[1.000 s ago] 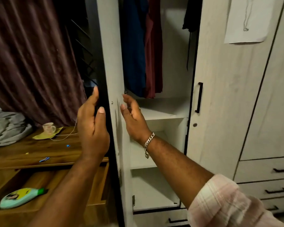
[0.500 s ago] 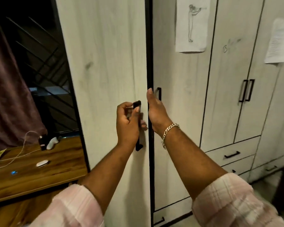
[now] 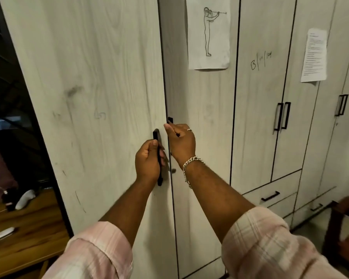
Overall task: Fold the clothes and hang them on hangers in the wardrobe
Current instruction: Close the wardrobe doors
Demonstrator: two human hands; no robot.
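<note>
Item: wardrobe (image 3: pixel 101 77), two pale doors meeting at a dark seam, each with a black bar handle beside it.

Left hand (image 3: pixel 148 161): fingers curled round the left handle (image 3: pixel 158 158), gripping it at mid-length.

Right hand (image 3: pixel 181 140): fingers bent onto the right handle (image 3: pixel 170 120), of which only the top end shows above the knuckles; thumb lies along the seam. Chain bracelet (image 3: pixel 189 168) hangs loose at the wrist.

Clothes and hangers: none in view; the doors stand flush, so whatever hangs inside is hidden.

Also present: drawing (image 3: pixel 209 33) taped to the right door, printed sheet (image 3: pixel 314 55) further right, wooden desk (image 3: pixel 28 234) at lower left with a white charger (image 3: pixel 25 198) on it.

Risks, as judged:
- Thumb at the seam; pinched if the doors press together.
- Bracelet hangs near the left handle's lower end; may snag on a pull.
- Left door, if swung out, heads towards the desk.
- Hidden garments may be trapped at the door edges; cannot tell.
</note>
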